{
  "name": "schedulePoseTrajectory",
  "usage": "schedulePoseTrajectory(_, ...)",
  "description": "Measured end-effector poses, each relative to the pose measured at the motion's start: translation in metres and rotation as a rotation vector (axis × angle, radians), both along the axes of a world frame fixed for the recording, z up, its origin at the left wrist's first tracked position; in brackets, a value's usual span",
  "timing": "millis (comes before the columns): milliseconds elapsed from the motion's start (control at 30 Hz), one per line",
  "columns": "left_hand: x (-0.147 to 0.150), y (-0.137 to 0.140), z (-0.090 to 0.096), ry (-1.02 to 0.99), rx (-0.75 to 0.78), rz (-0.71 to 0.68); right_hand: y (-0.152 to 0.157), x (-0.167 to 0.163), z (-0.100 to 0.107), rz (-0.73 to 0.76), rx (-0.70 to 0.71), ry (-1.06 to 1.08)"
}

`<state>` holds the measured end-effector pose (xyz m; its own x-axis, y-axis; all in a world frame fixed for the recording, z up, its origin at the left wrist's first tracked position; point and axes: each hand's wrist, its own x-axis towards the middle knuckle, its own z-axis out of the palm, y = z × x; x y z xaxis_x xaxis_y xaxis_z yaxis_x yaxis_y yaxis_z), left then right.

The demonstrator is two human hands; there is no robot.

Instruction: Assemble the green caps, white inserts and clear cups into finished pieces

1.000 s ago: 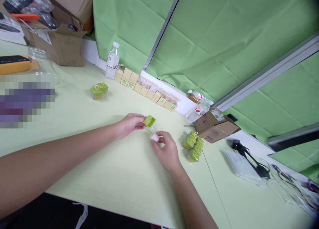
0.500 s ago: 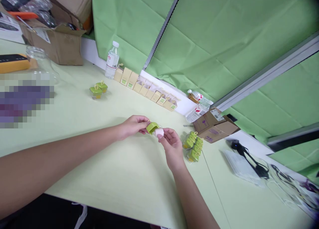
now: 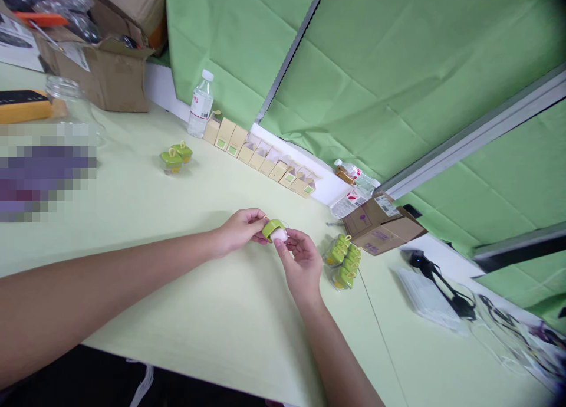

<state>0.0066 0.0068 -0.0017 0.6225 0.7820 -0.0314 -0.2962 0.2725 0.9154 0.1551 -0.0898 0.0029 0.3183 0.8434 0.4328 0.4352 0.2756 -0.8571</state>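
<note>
Above the middle of the table (image 3: 198,324), my left hand (image 3: 242,229) is closed on a small green lidded case (image 3: 271,227), which is tilted with its open side facing right. My right hand (image 3: 303,256) pinches a small white rounded piece (image 3: 279,235) between thumb and fingers, at the mouth of the green case. Part of the white piece lies inside the green rim. To the right of my right hand stand several small clear containers with green lids (image 3: 342,262) and loops. Two more such green-lidded containers (image 3: 175,156) stand at the left.
A row of small beige boxes (image 3: 260,156) lines the back edge beside an upright water bottle (image 3: 201,105). Two bottles (image 3: 349,202) lie near a cardboard box (image 3: 380,223). At right are a clear plastic sheet stack (image 3: 431,298) and cables. A glass jar (image 3: 66,100) stands left.
The white piece has moved left and further into the green case, my right hand moving slightly left with it. My left hand has shifted slightly down and right.
</note>
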Motion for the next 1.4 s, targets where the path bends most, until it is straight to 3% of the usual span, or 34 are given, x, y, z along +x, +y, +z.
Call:
schedulePoseTrajectory(233, 0.0, -0.004, 0.004, 0.003, -0.155, 0.004, 0.001, -0.001, -0.009, 0.025, 0.0, -0.121)
schedulePoseTrajectory(433, -0.001, -0.008, 0.011, -0.006, -0.2, -0.028, -0.001, -0.002, -0.008, -0.106, 0.067, -0.355)
schedulePoseTrajectory(667, -0.001, -0.004, 0.006, -0.11, -0.202, -0.09, -0.004, 0.0, 0.001, -0.095, 0.086, -0.404)
schedulePoseTrajectory(900, -0.007, -0.004, 0.009, -0.181, -0.089, -0.308, -0.006, -0.003, 0.006, -0.08, 0.188, -0.447)
schedulePoseTrajectory(1133, -0.007, -0.001, 0.005, -0.186, -0.05, -0.323, -0.01, -0.002, 0.011, -0.072, 0.196, -0.549)
schedulePoseTrajectory(1400, -0.006, -0.001, 0.001, -0.192, -0.069, -0.295, -0.011, -0.004, 0.009, -0.055, 0.184, -0.525)
